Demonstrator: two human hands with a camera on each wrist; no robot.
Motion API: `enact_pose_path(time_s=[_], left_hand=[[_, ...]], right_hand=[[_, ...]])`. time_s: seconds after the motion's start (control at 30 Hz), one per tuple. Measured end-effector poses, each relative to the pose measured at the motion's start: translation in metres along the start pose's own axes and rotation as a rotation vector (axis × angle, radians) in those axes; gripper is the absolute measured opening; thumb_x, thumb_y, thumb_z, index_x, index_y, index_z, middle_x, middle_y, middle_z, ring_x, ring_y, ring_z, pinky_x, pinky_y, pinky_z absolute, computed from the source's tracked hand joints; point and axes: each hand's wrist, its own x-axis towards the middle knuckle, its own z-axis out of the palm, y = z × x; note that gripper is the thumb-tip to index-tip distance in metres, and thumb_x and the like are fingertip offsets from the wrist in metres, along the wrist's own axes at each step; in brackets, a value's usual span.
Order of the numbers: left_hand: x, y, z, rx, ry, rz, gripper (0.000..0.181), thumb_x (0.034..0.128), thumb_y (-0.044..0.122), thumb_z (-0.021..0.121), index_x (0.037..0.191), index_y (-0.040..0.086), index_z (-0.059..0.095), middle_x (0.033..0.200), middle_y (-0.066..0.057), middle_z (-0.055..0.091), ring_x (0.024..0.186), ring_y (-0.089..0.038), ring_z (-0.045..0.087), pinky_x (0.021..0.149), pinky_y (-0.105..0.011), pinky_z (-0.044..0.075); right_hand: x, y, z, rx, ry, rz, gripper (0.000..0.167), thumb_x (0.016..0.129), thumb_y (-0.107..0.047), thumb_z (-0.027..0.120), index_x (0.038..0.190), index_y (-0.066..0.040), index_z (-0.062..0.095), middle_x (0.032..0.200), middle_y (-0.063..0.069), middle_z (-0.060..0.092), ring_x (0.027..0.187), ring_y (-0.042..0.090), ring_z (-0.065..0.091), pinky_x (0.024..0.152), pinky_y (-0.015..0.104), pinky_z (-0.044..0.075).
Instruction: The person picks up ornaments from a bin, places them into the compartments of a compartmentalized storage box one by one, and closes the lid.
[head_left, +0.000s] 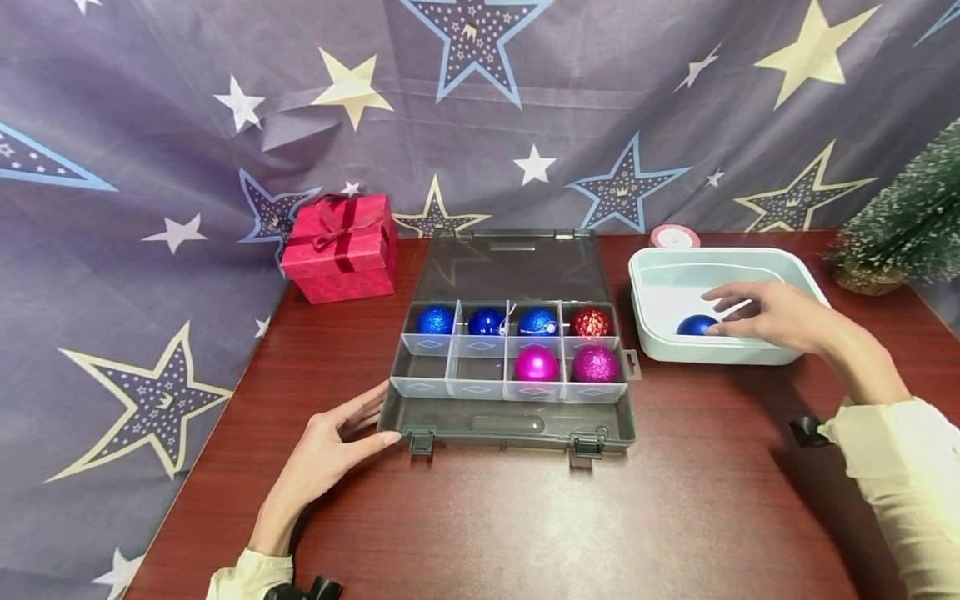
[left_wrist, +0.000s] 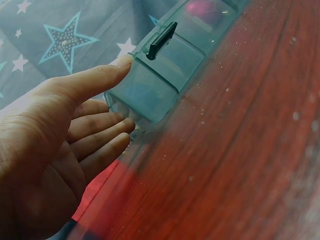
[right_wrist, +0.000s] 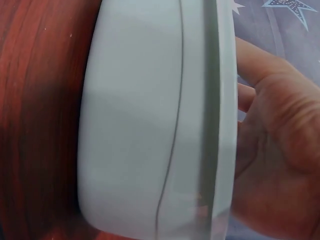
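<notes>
A clear grey compartment box [head_left: 517, 421] lies on the table with its lid [head_left: 517, 271] folded back. Its back row holds a glittery blue ball [head_left: 435, 320], a shiny blue ball [head_left: 487, 322], another glittery blue ball [head_left: 537, 321] and a red ball [head_left: 590, 322]. In front are a smooth magenta ball [head_left: 536, 364] and a glittery one. My left hand [head_left: 324, 446] touches the box's left front corner, fingers extended. My right hand [head_left: 787, 315] reaches into a pale tub [head_left: 720, 353], thumb beside a blue ball [head_left: 696, 325]; the tub wall hides its fingertips in the right wrist view.
A red gift box [head_left: 341, 254] with a ribbon stands at the back left. Behind the tub lies a round pink-and-white item [head_left: 675, 237]. A small frosted tree [head_left: 903, 217] stands at the right edge, and a star-patterned cloth [head_left: 480, 133] hangs behind the table.
</notes>
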Motion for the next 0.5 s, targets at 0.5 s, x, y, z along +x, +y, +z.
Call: enact_pose_path(time_s=[0.5], left_hand=[[-0.0003, -0.0004, -0.0002, 0.003, 0.0, -0.009, 0.066, 0.0886, 0.011, 0.085, 0.149, 0.015, 0.058, 0.135, -0.011, 0.066, 0.118, -0.023, 0.068, 0.097, -0.024, 0.054]], right_hand=[[0.0078, 0.0016, 0.0045, -0.008, -0.033, -0.022, 0.038, 0.095, -0.02, 0.077, 0.128, -0.001, 0.071, 0.114, 0.02, 0.073, 0.107, 0.032, 0.067, 0.081, 0.02, 0.049]])
